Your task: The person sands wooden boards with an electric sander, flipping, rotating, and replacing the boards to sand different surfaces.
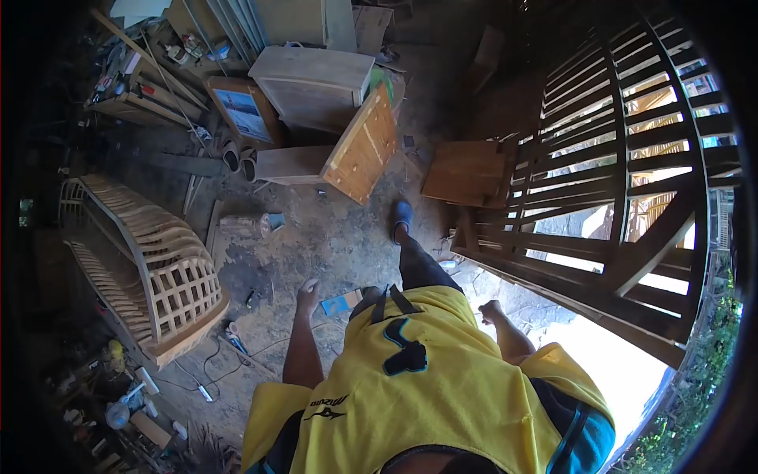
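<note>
A wooden box (126,113) at the upper left of a cluttered workshop held tools and long pieces of wood, with white bottles (175,54) standing just beyond it. A cylindrical container (239,227) lay on its side on the floor (316,237), its contents impossible to make out. A blue-and-brown packet (338,304) lay flat on the floor beside the person's left hand (308,297), as seen from above. That hand hung part-open, fingers loosely curled, with nothing visible in its hold. The right hand (493,311), also part-open with bent fingers, hung empty on the side of a tall slatted wooden frame (568,304), apart from its lower rail. One foot, in a dark slipper (402,215), was set ahead of the body. Bare floor spread between the frame and a curved lattice bench (185,340) at left, narrowing ahead toward a tilted wooden board (363,150) and a brown panel (466,174). A cord with a white end (205,393) trailed over the ground near the bench's base, while sunlit ground (600,355) opened at right, bordered by greenery (699,371).
</note>
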Available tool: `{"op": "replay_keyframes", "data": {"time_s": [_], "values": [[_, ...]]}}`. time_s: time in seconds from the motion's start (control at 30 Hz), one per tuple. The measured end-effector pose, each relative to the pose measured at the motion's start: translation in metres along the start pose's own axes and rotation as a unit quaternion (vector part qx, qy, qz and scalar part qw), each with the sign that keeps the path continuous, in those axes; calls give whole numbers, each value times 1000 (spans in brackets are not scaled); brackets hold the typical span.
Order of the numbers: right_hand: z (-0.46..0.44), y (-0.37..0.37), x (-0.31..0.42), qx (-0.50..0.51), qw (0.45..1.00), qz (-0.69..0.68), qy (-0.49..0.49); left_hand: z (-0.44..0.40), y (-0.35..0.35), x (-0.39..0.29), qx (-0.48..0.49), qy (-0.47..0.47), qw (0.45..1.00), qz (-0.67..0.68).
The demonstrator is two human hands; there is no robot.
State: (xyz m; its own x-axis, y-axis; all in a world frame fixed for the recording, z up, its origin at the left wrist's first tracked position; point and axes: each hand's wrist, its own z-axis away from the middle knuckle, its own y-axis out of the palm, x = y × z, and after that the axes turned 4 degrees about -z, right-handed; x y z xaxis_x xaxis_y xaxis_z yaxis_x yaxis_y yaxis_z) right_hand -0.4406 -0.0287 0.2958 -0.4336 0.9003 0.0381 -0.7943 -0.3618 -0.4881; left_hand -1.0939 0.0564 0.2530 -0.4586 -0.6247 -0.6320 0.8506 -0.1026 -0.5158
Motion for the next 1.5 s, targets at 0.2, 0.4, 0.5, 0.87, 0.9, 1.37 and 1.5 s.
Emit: {"op": "replay_keyframes", "data": {"time_s": [0.2, 0.4, 0.5, 0.87, 0.9, 1.37, 1.5], "values": [[-41, -68, 149, 10, 978, 144, -148, -73, 17, -135, 44, 31, 998, 34], [-63, -134, 314, -143, 965, -33, -215, -89, 3, -212, 154, 44, 985, -62], [-82, -147, 333, -150, 976, -52, -146, -103, -13, -192, 197, 32, 968, -154], [-286, -146, 344, -278, 948, -152, -32, -99, -172, -165, 192, -72, 899, -388], [-298, -148, 350, -279, 947, -156, -30, -92, -167, -174, 186, -126, 909, -350], [-337, -125, 386, -367, 924, -100, 36, -149, -70, -240, 180, -203, 913, -305], [-344, -125, 382, -411, 906, -96, 22, -174, -60, -261, 176, -184, 920, -299]]}}
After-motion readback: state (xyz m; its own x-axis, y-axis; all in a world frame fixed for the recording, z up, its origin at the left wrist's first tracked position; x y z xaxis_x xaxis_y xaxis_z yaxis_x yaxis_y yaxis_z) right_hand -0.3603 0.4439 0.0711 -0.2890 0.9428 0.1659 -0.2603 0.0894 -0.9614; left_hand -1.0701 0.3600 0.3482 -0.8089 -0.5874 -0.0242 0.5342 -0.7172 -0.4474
